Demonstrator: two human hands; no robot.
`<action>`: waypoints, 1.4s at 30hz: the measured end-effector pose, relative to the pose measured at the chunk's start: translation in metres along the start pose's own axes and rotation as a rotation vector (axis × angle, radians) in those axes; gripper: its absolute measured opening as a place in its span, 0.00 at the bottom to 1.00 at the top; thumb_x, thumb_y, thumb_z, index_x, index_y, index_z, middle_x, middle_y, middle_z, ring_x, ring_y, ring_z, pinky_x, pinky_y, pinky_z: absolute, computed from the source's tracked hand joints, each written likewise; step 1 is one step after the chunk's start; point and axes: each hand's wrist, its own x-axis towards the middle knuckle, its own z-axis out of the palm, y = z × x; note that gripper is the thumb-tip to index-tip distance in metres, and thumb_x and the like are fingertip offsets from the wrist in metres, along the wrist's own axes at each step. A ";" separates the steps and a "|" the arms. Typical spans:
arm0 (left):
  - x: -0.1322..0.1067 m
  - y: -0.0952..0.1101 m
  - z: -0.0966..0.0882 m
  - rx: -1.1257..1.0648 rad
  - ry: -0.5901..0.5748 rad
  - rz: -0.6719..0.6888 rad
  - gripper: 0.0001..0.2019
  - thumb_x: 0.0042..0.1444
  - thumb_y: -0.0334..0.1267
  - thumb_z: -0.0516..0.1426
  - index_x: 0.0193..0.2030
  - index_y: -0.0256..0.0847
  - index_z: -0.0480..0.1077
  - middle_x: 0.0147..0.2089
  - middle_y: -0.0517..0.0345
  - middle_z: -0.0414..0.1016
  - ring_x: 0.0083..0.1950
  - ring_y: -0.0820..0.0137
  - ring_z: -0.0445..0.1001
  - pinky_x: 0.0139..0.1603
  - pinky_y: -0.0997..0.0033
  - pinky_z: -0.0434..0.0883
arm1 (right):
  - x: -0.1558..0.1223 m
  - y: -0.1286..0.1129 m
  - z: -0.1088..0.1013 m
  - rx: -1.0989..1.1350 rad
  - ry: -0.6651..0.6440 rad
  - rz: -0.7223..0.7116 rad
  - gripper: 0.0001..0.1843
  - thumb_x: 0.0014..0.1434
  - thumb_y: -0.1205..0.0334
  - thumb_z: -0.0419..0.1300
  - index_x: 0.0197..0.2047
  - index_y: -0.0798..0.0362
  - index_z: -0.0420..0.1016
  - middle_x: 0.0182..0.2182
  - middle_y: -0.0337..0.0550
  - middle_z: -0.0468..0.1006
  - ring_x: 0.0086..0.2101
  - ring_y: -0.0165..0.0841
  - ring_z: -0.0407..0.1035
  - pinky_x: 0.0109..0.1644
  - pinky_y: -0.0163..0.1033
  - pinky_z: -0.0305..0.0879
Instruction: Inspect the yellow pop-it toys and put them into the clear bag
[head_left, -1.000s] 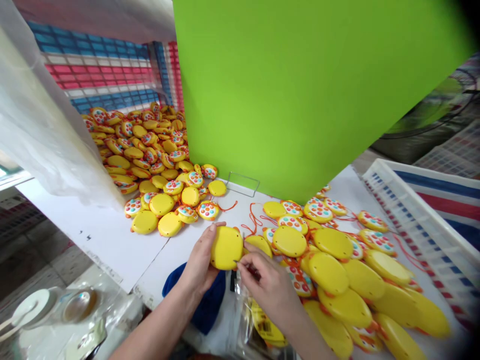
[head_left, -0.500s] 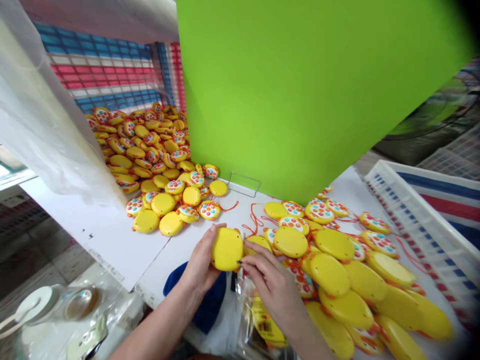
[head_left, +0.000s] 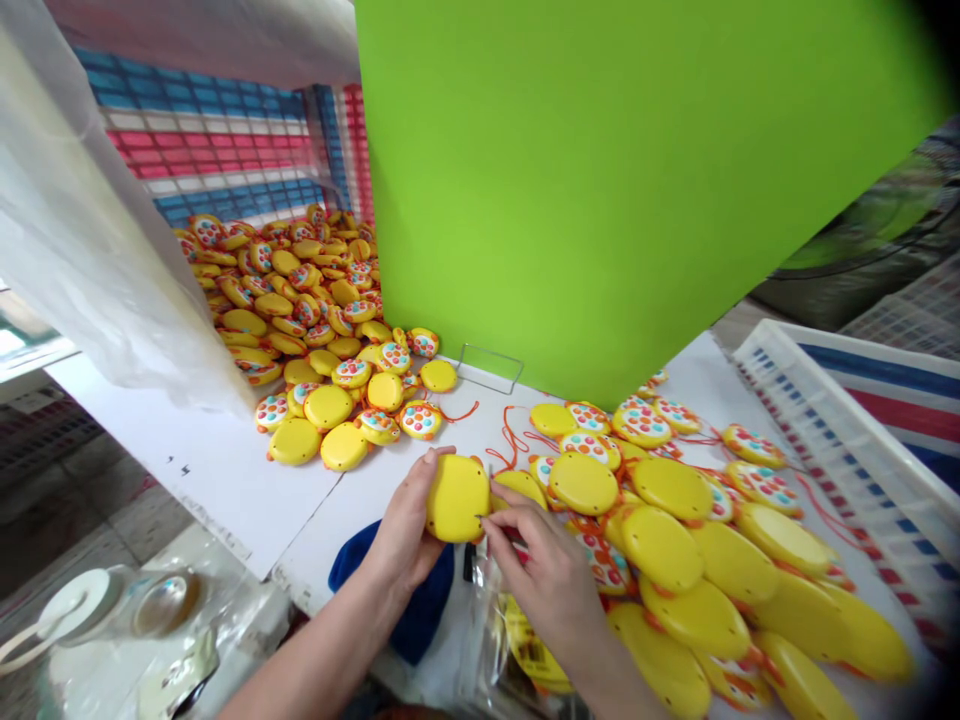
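My left hand (head_left: 409, 530) is closed around the edge of a yellow plastic toy (head_left: 457, 497), whose plain back faces up with small holes near its corners. At the lower right hole, the thumb and forefinger of my right hand (head_left: 536, 545) pinch a tiny dark screw (head_left: 481, 517). The screw's tip is at the hole, but I cannot tell how deep it sits. Close by on the right lies a pile of similar toys (head_left: 585, 483), some showing white faces with coloured dots. A blue cloth pad (head_left: 420, 620) lies below my left wrist.
A large green board (head_left: 570, 200) stands behind my hands. More toys (head_left: 330, 408) heap up at the back left beside a plastic sheet (head_left: 127, 220). A white basket (head_left: 862, 430) is at right. A wire frame (head_left: 491, 370) and a clear bag (head_left: 495, 640) also lie here.
The right fingers and the screw have shifted slightly up at the lower right hole of the toy. The left hand keeps its hold, and the whole view has drifted a little.
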 end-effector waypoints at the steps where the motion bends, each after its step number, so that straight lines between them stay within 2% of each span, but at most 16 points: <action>1: 0.000 0.000 0.000 -0.004 0.002 -0.004 0.18 0.56 0.46 0.59 0.49 0.39 0.68 0.41 0.50 0.77 0.34 0.65 0.77 0.31 0.70 0.74 | 0.000 0.001 0.000 0.003 0.009 0.003 0.05 0.62 0.66 0.54 0.34 0.50 0.69 0.39 0.51 0.81 0.44 0.40 0.75 0.44 0.46 0.74; 7: 0.001 0.001 -0.001 -0.024 0.001 0.007 0.18 0.55 0.46 0.59 0.49 0.39 0.69 0.42 0.49 0.78 0.35 0.65 0.78 0.33 0.69 0.74 | -0.002 -0.002 0.000 0.011 -0.010 0.021 0.05 0.62 0.65 0.54 0.34 0.50 0.71 0.45 0.53 0.79 0.48 0.41 0.73 0.48 0.46 0.73; 11: 0.000 0.001 0.000 -0.005 -0.006 0.018 0.18 0.56 0.46 0.59 0.49 0.39 0.68 0.43 0.49 0.77 0.35 0.66 0.77 0.33 0.71 0.74 | -0.002 -0.004 0.003 0.009 0.019 0.038 0.06 0.62 0.64 0.54 0.34 0.50 0.71 0.42 0.51 0.80 0.47 0.41 0.74 0.48 0.47 0.72; 14: -0.001 -0.001 0.001 0.016 -0.015 -0.028 0.18 0.56 0.47 0.58 0.49 0.39 0.67 0.43 0.48 0.77 0.33 0.65 0.77 0.30 0.70 0.74 | 0.001 0.000 0.005 0.070 0.051 0.103 0.06 0.62 0.63 0.54 0.34 0.50 0.71 0.40 0.49 0.81 0.44 0.39 0.75 0.46 0.46 0.72; 18: 0.002 -0.002 -0.005 -0.014 -0.020 -0.098 0.17 0.58 0.48 0.56 0.48 0.39 0.67 0.41 0.48 0.77 0.33 0.64 0.78 0.30 0.67 0.74 | 0.004 0.014 0.006 0.185 0.010 0.263 0.07 0.62 0.60 0.54 0.35 0.51 0.71 0.43 0.51 0.80 0.41 0.38 0.76 0.44 0.45 0.73; 20: 0.006 0.001 -0.010 -0.060 0.004 -0.126 0.17 0.59 0.49 0.54 0.48 0.40 0.66 0.40 0.49 0.77 0.33 0.63 0.78 0.32 0.65 0.75 | 0.004 0.021 0.009 0.208 0.016 0.330 0.09 0.63 0.58 0.53 0.38 0.52 0.71 0.45 0.52 0.79 0.43 0.39 0.75 0.46 0.47 0.72; 22: 0.010 0.004 -0.014 -0.108 0.036 -0.141 0.17 0.60 0.50 0.52 0.49 0.40 0.66 0.38 0.51 0.78 0.34 0.63 0.78 0.34 0.63 0.75 | 0.004 0.023 0.014 0.174 0.035 0.324 0.12 0.64 0.57 0.51 0.45 0.53 0.71 0.50 0.54 0.76 0.49 0.42 0.71 0.52 0.53 0.68; 25: 0.014 0.006 -0.016 -0.169 0.057 -0.129 0.19 0.60 0.52 0.51 0.49 0.40 0.67 0.38 0.52 0.78 0.34 0.64 0.78 0.37 0.64 0.75 | 0.005 0.013 0.023 0.089 0.030 0.210 0.22 0.64 0.56 0.51 0.59 0.53 0.61 0.60 0.57 0.64 0.59 0.45 0.59 0.59 0.59 0.60; 27: 0.013 0.001 -0.012 -0.193 0.027 -0.113 0.19 0.60 0.52 0.52 0.46 0.39 0.68 0.38 0.51 0.78 0.37 0.64 0.78 0.40 0.65 0.74 | 0.008 0.001 0.028 0.044 -0.019 0.112 0.29 0.62 0.54 0.53 0.64 0.52 0.54 0.64 0.57 0.57 0.62 0.48 0.53 0.60 0.61 0.57; 29: 0.010 -0.007 -0.007 -0.187 -0.023 -0.089 0.18 0.59 0.52 0.53 0.43 0.38 0.70 0.39 0.51 0.78 0.38 0.64 0.78 0.42 0.67 0.73 | 0.015 -0.008 0.031 0.021 -0.074 0.085 0.30 0.61 0.54 0.54 0.64 0.52 0.56 0.61 0.59 0.61 0.60 0.50 0.56 0.58 0.60 0.59; 31: 0.008 -0.016 -0.004 -0.159 -0.050 -0.088 0.17 0.59 0.51 0.54 0.42 0.38 0.71 0.37 0.52 0.78 0.38 0.64 0.78 0.41 0.68 0.73 | 0.025 -0.007 0.031 0.067 -0.101 0.169 0.24 0.62 0.55 0.51 0.60 0.52 0.63 0.54 0.58 0.69 0.53 0.48 0.65 0.54 0.56 0.64; 34: 0.007 -0.024 -0.004 -0.126 -0.022 -0.174 0.17 0.58 0.51 0.54 0.41 0.38 0.71 0.33 0.53 0.78 0.34 0.64 0.78 0.37 0.68 0.73 | 0.039 0.014 0.030 0.273 -0.101 0.388 0.19 0.63 0.55 0.49 0.52 0.52 0.71 0.41 0.52 0.78 0.41 0.43 0.73 0.44 0.48 0.70; 37: 0.011 -0.022 -0.008 -0.115 0.012 -0.232 0.20 0.59 0.53 0.53 0.41 0.36 0.71 0.32 0.51 0.78 0.33 0.64 0.78 0.35 0.67 0.73 | 0.041 0.038 0.027 0.418 -0.113 0.507 0.23 0.65 0.51 0.44 0.51 0.56 0.70 0.26 0.44 0.78 0.26 0.37 0.73 0.29 0.40 0.71; 38: 0.013 -0.020 -0.009 -0.100 0.017 -0.220 0.20 0.59 0.53 0.53 0.42 0.36 0.71 0.32 0.50 0.78 0.33 0.64 0.78 0.35 0.68 0.73 | 0.038 0.042 0.026 0.437 -0.125 0.516 0.25 0.66 0.50 0.41 0.52 0.56 0.69 0.24 0.43 0.77 0.23 0.35 0.73 0.25 0.38 0.70; 40: 0.018 -0.016 -0.010 -0.049 0.014 -0.169 0.20 0.59 0.52 0.52 0.42 0.35 0.71 0.33 0.49 0.78 0.34 0.64 0.78 0.34 0.69 0.73 | 0.031 0.043 0.024 0.531 -0.184 0.523 0.26 0.66 0.48 0.39 0.51 0.56 0.69 0.28 0.44 0.79 0.24 0.35 0.74 0.23 0.36 0.70; 42: 0.023 -0.011 -0.010 0.006 -0.002 -0.136 0.20 0.60 0.52 0.52 0.42 0.35 0.71 0.33 0.49 0.78 0.34 0.65 0.78 0.34 0.71 0.72 | 0.023 0.036 0.023 0.677 -0.270 0.535 0.23 0.65 0.47 0.46 0.50 0.54 0.70 0.34 0.45 0.79 0.29 0.35 0.75 0.27 0.37 0.73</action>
